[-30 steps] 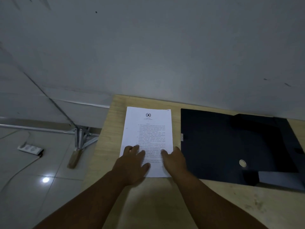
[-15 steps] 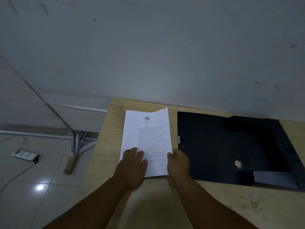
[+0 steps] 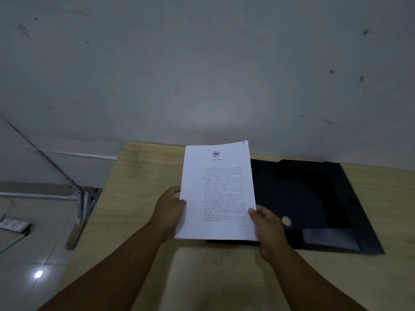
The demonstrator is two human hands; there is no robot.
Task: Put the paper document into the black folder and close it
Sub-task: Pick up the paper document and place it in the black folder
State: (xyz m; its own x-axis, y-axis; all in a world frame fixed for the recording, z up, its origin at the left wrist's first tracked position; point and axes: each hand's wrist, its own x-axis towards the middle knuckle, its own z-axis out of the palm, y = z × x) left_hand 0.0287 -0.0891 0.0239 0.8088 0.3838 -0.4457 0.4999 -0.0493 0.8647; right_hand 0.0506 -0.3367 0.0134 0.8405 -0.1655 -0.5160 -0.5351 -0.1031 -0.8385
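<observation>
1. We are holding the paper document [image 3: 216, 194] up off the wooden table [image 3: 139, 176], printed side toward us, a star emblem [image 3: 215, 153] at its top.
2. Our left hand [image 3: 168, 212] is pinching the sheet's left edge, thumb on the front and the fingers behind; our right hand [image 3: 268, 225] is pinching the lower right edge in the same way. Neither hand is spread flat.
3. The sheet is hanging nearly upright, and in our view it is covering the left part of the black folder [image 3: 314, 198].
4. The folder is lying open and flat on the table to the right, close to the wall [image 3: 202, 75]. A round metal snap [image 3: 286, 220] is showing just beside our right hand, and a lighter flap [image 3: 330, 239] is sitting at the folder's near right corner.
5. Judging by this, we are doing the carrying step: the paper is gripped and raised but not yet inside the folder.
6. The next move is probably calling for us to bring the sheet rightward and lay it flat on the open panel, its edges squared to the folder's, perhaps tucked under the flap.
7. We cannot tell which panel is the cover, so the closing fold remains to be judged once the paper is lying in place.
</observation>
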